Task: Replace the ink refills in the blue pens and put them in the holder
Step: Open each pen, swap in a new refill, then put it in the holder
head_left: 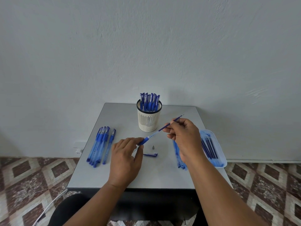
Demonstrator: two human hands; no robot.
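My left hand (125, 158) grips a blue pen barrel (144, 141) by its rubber grip, above the middle of the grey table (156, 175). My right hand (183, 136) pinches a thin blue refill (164, 127) whose lower end sits in the barrel's mouth; its tip points up and to the right. A small metal pen tip (153, 147) and a blue cap (151, 154) lie on the table just right of my left hand. The cream slotted holder (148, 121) at the back holds several capped blue pens (149, 101).
Several capped blue pens (101, 145) lie in a row at the table's left. A white tray (219, 144) with several dark refills (209, 148) sits at the right edge. More blue refills (179, 158) lie partly hidden under my right forearm. Patterned floor tiles surround the table.
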